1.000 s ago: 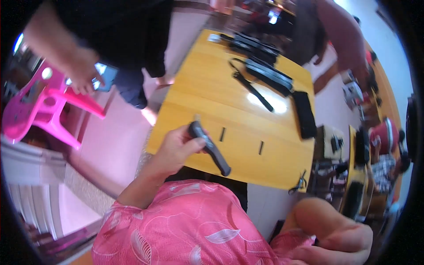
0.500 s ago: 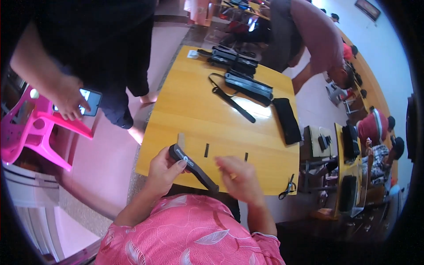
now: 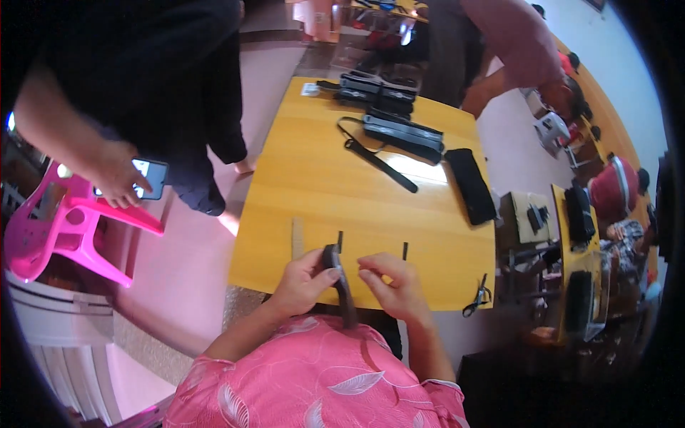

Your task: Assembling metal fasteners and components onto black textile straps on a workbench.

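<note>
My left hand (image 3: pixel 300 291) is closed on one end of a black strap (image 3: pixel 344 294), thumb on its side, over the table's near edge. The strap is seen nearly edge-on and hangs down toward my pink patterned top. Just right of it, my right hand (image 3: pixel 398 291) has thumb and fingertips pinched together; whatever may be between them is too small to make out. Beyond my hands, two short dark strips (image 3: pixel 405 250) lie on the yellow table (image 3: pixel 307 182). A narrow tan strip (image 3: pixel 297 239) lies beyond my left hand.
Black-handled scissors (image 3: pixel 477 298) lie at the near right corner. Farther back are a loose black strap (image 3: pixel 385 170), bundled black straps (image 3: pixel 403 135) and a folded black piece (image 3: pixel 471 187). A person at left holds a phone (image 3: pixel 153 178) by a pink plastic chair (image 3: pixel 85 235); another bends over at far right.
My left hand has moved right and turned the strap from slanting, printed face up, to nearly edge-on. The right hand has turned, its fingertips now pinched close to the strap.
</note>
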Demonstrator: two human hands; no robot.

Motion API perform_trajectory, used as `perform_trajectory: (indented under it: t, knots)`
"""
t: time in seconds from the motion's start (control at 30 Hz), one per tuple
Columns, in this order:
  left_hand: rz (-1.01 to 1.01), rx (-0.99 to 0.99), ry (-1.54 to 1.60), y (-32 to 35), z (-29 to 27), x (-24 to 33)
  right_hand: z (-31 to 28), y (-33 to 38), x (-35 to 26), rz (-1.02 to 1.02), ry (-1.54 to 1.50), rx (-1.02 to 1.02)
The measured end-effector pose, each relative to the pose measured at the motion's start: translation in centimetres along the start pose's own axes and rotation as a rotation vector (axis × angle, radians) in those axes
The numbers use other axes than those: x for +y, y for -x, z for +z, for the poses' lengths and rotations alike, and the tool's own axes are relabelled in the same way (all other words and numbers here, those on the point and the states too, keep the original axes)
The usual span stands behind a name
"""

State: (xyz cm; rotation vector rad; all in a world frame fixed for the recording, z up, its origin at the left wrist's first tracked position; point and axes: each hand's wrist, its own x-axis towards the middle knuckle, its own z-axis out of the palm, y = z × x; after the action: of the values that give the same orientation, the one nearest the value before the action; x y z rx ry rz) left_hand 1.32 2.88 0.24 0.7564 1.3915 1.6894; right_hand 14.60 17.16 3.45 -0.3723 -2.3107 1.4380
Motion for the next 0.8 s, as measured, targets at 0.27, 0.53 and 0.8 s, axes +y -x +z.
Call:
perform_trajectory:
  t: [0.27, 0.53, 0.8]
  knots:
    - [-0.025, -0.09, 0.005, 0.3, -0.1, 0.9, 0.3, -2.6, -2.5, -0.013, -0.044, 0.017]
    - [0.065, -0.087, -0.219, 0.1, -0.4, 1.6, 0.6, -3.4, -2.7, 0.022, -0.007, -0.061]
    - [0.103, -0.091, -0.265, 0.5, -0.2, 2.9, 0.5, -3.6, -3.1, 0.0, 0.041, -0.114]
